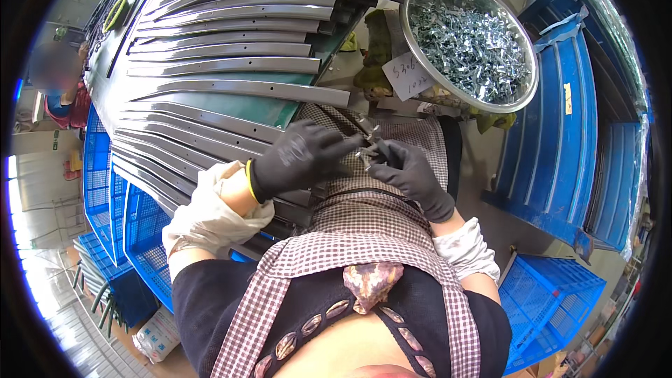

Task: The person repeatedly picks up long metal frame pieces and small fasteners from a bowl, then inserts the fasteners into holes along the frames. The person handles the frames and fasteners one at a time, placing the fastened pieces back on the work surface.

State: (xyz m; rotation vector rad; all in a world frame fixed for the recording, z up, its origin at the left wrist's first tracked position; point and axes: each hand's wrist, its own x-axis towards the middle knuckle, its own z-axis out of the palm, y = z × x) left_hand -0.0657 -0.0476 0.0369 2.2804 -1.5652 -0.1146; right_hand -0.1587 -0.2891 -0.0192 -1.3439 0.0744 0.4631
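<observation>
So the black-gloved left hand (301,157) is about mid-frame, fingers half bent and pointing right, tips right up at some small shiny metal clips (372,147); can't tell if it's actually gripping any. The black-gloved right hand (414,176), just right of centre, is mostly curled, with thumb and fingers pinched on those clips, which sit between the two hands, above the brown-and-white checked apron (378,218). Long dark grey metal strips with little holes (231,66) fan out across the upper left and centre on a green tabletop (245,108), some running under the left hand and forearm. Upper right there's a big round see-through bowl (530,89) loaded with loose silvery metal pieces (469,49), plus a white paper card with handwriting (409,77) just beside its left edge. Ribbed blue metal bins (556,115) fill the right side, a blue plastic basket (553,301) sits lower right, and another person in red (75,108) is at the far left.
</observation>
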